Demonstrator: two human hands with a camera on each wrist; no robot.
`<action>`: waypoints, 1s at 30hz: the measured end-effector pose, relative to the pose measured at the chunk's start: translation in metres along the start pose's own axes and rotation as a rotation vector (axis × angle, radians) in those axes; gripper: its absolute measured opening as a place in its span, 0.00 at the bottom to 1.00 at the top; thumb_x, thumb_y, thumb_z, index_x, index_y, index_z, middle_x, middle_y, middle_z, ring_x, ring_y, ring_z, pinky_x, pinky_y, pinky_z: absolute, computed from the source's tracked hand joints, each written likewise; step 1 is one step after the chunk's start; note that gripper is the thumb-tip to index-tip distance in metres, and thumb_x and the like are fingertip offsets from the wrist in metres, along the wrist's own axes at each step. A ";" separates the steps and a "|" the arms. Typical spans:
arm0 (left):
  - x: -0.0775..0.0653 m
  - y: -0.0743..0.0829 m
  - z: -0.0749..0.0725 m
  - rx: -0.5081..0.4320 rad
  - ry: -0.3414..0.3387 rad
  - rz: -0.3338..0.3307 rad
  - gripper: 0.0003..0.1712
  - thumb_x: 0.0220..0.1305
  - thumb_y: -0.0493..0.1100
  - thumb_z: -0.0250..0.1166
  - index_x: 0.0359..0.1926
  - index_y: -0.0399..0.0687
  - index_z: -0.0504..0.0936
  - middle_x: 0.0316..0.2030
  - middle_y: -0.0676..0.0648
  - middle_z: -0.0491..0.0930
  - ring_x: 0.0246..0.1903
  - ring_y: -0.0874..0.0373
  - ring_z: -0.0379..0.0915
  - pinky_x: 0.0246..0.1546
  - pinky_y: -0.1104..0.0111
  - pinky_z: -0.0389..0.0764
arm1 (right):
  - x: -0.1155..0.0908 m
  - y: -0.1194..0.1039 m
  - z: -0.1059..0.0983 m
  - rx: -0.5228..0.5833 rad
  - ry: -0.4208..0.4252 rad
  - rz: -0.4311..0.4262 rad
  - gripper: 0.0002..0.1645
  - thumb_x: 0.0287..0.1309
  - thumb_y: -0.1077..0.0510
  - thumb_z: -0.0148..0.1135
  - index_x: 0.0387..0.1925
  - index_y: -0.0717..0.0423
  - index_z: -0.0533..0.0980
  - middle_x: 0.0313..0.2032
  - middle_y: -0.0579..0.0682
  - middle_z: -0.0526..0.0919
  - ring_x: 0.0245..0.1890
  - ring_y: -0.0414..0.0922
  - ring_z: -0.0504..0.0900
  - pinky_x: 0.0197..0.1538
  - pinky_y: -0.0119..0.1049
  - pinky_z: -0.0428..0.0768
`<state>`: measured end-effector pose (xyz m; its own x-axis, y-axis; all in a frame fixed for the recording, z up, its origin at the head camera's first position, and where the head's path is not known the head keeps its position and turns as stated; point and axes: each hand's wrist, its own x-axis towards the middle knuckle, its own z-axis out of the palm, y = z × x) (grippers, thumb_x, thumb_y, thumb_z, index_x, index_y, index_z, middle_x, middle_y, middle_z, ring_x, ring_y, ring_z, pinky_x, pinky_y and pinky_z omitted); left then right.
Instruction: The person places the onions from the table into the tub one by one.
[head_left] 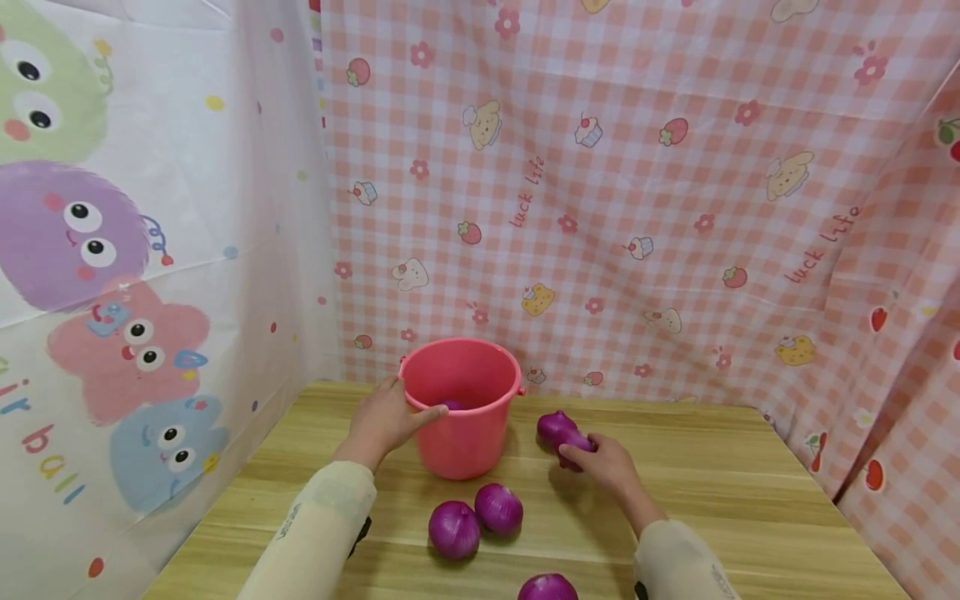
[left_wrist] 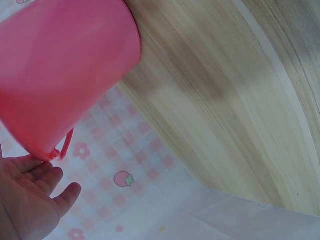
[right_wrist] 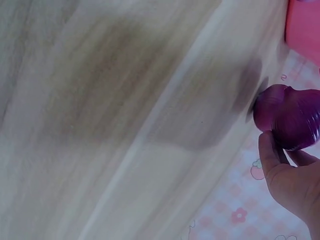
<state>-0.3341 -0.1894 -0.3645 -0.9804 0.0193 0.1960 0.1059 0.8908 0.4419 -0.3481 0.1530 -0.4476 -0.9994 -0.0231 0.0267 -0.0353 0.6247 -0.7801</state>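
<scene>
A pink bucket (head_left: 461, 442) stands upright on the table, with a bit of purple onion (head_left: 452, 405) showing inside. My left hand (head_left: 384, 421) grips its rim on the left side, thumb over the edge. In the left wrist view, the fingers (left_wrist: 50, 177) touch the outside near the handle's end. To the right of the bucket, my right hand (head_left: 606, 463) holds a red onion (head_left: 576, 448) between thumb and fingers. Another red onion (head_left: 555, 427) sits just behind it; whether the two touch is unclear. The right wrist view also shows the held onion (right_wrist: 300, 122).
Two red onions (head_left: 453, 530) (head_left: 498, 509) lie side by side in front of the bucket. One more onion (head_left: 548, 587) is cut off at the bottom of the head view. Patterned cloths (head_left: 600, 183) hang behind and beside the wooden table (head_left: 720, 475).
</scene>
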 end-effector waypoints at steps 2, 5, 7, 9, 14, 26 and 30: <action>0.000 0.000 0.000 0.002 0.001 -0.001 0.55 0.55 0.74 0.64 0.72 0.42 0.66 0.63 0.36 0.70 0.60 0.40 0.69 0.58 0.42 0.71 | 0.001 -0.002 -0.002 0.001 0.002 -0.004 0.35 0.63 0.40 0.64 0.52 0.70 0.77 0.42 0.59 0.84 0.42 0.51 0.80 0.47 0.50 0.79; 0.000 0.000 0.000 0.002 0.003 -0.001 0.56 0.55 0.75 0.64 0.72 0.41 0.66 0.63 0.36 0.70 0.59 0.40 0.69 0.58 0.42 0.72 | 0.002 -0.004 -0.004 -0.007 0.009 -0.015 0.36 0.62 0.38 0.64 0.50 0.69 0.77 0.41 0.59 0.84 0.41 0.51 0.81 0.46 0.49 0.79; 0.000 -0.001 0.000 0.001 0.005 -0.002 0.56 0.54 0.75 0.64 0.72 0.41 0.66 0.63 0.36 0.70 0.60 0.40 0.69 0.58 0.42 0.72 | 0.003 -0.006 -0.005 -0.012 0.015 -0.023 0.36 0.61 0.38 0.64 0.50 0.69 0.77 0.42 0.60 0.84 0.42 0.52 0.81 0.46 0.50 0.80; 0.000 -0.001 0.000 0.000 0.006 -0.001 0.57 0.54 0.76 0.64 0.72 0.41 0.65 0.64 0.37 0.70 0.60 0.40 0.69 0.58 0.42 0.72 | 0.003 -0.007 -0.006 -0.023 0.021 -0.031 0.37 0.61 0.38 0.64 0.52 0.69 0.77 0.45 0.62 0.83 0.44 0.54 0.81 0.48 0.51 0.80; 0.000 -0.001 0.000 0.008 0.010 0.008 0.56 0.54 0.75 0.64 0.72 0.42 0.65 0.64 0.37 0.70 0.60 0.41 0.69 0.58 0.42 0.72 | 0.006 -0.011 -0.009 -0.035 0.033 -0.048 0.40 0.62 0.38 0.64 0.57 0.70 0.75 0.50 0.67 0.81 0.50 0.59 0.80 0.52 0.55 0.78; 0.000 -0.001 0.001 0.004 0.011 0.011 0.55 0.55 0.75 0.64 0.71 0.43 0.66 0.63 0.37 0.70 0.60 0.42 0.68 0.57 0.42 0.72 | 0.009 -0.026 -0.016 -0.021 0.085 -0.082 0.42 0.62 0.40 0.64 0.63 0.71 0.69 0.54 0.70 0.78 0.52 0.62 0.79 0.53 0.55 0.78; 0.000 -0.001 0.002 0.003 0.010 0.003 0.55 0.55 0.75 0.64 0.71 0.43 0.67 0.63 0.38 0.70 0.60 0.42 0.68 0.58 0.42 0.72 | 0.010 -0.033 -0.020 0.000 0.101 -0.103 0.39 0.62 0.40 0.64 0.61 0.66 0.72 0.52 0.67 0.80 0.49 0.59 0.80 0.51 0.54 0.79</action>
<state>-0.3345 -0.1896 -0.3663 -0.9784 0.0178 0.2059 0.1085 0.8922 0.4384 -0.3573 0.1477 -0.4093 -0.9856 -0.0084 0.1688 -0.1372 0.6228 -0.7703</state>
